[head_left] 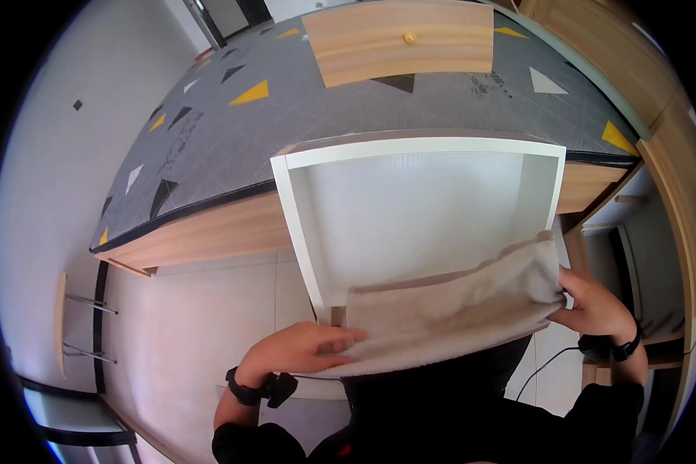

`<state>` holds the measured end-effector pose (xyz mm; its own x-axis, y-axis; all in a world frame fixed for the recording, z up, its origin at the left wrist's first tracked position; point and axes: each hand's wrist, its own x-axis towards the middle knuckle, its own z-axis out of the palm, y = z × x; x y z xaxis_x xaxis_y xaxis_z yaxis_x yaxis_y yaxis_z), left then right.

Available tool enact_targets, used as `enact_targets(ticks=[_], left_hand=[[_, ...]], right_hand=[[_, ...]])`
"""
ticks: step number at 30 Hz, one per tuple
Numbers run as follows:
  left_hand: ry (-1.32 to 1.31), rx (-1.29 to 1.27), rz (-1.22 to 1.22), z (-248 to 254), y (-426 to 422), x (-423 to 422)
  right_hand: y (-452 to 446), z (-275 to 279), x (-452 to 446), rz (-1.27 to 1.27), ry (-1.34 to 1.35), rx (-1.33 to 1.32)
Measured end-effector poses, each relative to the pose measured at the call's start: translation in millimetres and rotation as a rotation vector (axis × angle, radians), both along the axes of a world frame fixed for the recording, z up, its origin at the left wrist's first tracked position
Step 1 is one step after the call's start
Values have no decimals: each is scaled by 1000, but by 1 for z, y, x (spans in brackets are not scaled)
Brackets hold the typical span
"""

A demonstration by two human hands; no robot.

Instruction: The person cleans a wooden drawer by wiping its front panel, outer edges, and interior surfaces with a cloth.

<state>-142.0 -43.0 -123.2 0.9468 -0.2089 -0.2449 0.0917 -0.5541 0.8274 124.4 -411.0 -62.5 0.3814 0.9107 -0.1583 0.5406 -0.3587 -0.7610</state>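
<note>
A beige cloth (448,309) is stretched between my two hands, over the near side of a white drawer (417,145). My left hand (305,348) pinches the cloth's left end between thumb and fingers. At the cloth's right end my right hand (591,301) grips its edge, the fingertips partly hidden behind the fabric. The drawer's white inner bottom shows beyond the cloth, and its far side lies against the edge of the bed. The cloth covers most of the drawer's near edge.
A grey patterned mattress (216,131) lies ahead, with a wooden drawer front (402,42) and its round knob on it. Wooden shelving (673,209) stands at the right. A black cable (545,363) runs near my right side. A wooden stool (60,325) is at the left.
</note>
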Motion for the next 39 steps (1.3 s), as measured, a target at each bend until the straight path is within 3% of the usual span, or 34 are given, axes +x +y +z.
enact_targets(ticks=[3,4,6,8,9,11,12,16,19,24,28,30,34,37,39], left_hand=[[98,43,67,15,-9,1],[9,24,91,16,-9,0],[-78,-2,118,13,-8,-3],[-362,-67,277,9,-2,-10],[-360,-71,282,2,2,-14],[-493,-399,449,-15,8,-23],[-418,-546,533,-8,6,-25],[-497,-698,615,-17,-2,-18],[-535,-551,650,-13,4,-19],[-538,-178,211,6,11,-8],[-481,-157,342,-1,6,-6],[-300,-160,373,-2,8,-6],[-277,-118,485,-4,7,-8],[-286,-287,599,-14,11,-11],[-342,-527,615,-18,9,-9]], right_hand=[[-3,-16,8,-51,145,26],[-3,-17,8,-50,143,25],[-3,-17,8,-248,417,153],[-2,-13,10,-319,471,227],[0,-10,10,-392,525,306],[8,1,5,-408,583,357],[11,4,3,-427,639,413],[-2,-12,14,-463,580,349],[-11,-24,21,-486,540,411],[-11,-23,20,-562,359,528],[-19,-36,26,-542,298,503],[-16,-40,23,-534,274,516],[-22,-39,22,-519,203,479],[-21,-9,26,-552,188,562],[-33,2,33,-499,39,556]])
